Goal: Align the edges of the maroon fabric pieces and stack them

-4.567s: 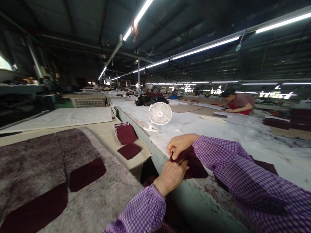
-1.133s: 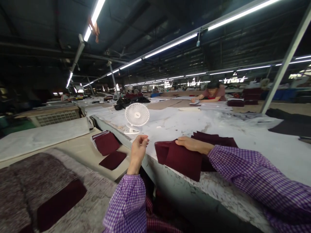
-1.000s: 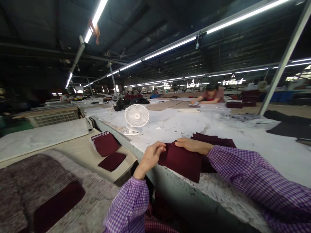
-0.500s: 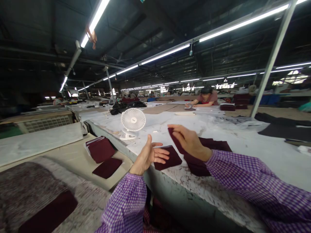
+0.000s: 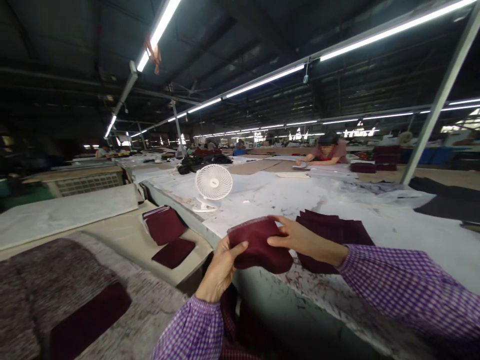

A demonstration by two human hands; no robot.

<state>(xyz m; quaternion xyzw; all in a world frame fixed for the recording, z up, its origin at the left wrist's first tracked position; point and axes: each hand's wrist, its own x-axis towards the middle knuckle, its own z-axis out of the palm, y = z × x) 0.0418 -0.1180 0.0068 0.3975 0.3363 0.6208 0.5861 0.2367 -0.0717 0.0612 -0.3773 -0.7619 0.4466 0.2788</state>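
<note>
1 maroon cloth piece (image 5: 258, 245): held up between 2 hands at the near edge of the white-covered table (image 5: 262, 192); curved, with a pale greyish strip along the upper edge; contact with the tabletop impossible to tell.

Left hand (image 5: 218, 269): at the left end of the maroon cloth piece; thumb laid on the near face, cloth pinched against the fingers behind; those fingers hidden, spread or pressed together impossible to tell.

Right hand (image 5: 305, 242): at the right end; thumb on the near face, index finger at the upper corner, cloth pinched between; remaining fingers mostly out of sight.

2 sleeves (image 5: 408, 270): purple and white check, gathered at the wrists.

Fanned maroon pieces (image 5: 337, 232): overlapping on the table, partly hidden by the right hand and wrist.

1 fan (image 5: 213, 182): white, round, on a clip base, standing on the table beyond the left hand.

1 stack of maroon pieces (image 5: 165, 226): pale edges showing, on the beige board (image 5: 123, 227) at left; 1 loose maroon piece (image 5: 173, 253) just beside, on the nearer side.

1 dark maroon panel (image 5: 90, 322): on mottled grey cloth (image 5: 146, 287), lower left.

1 dark bundle (image 5: 204, 161): on the table, beyond the fan.

1 co-worker (image 5: 333, 152): bent over the work surface, farther off at right.
</note>
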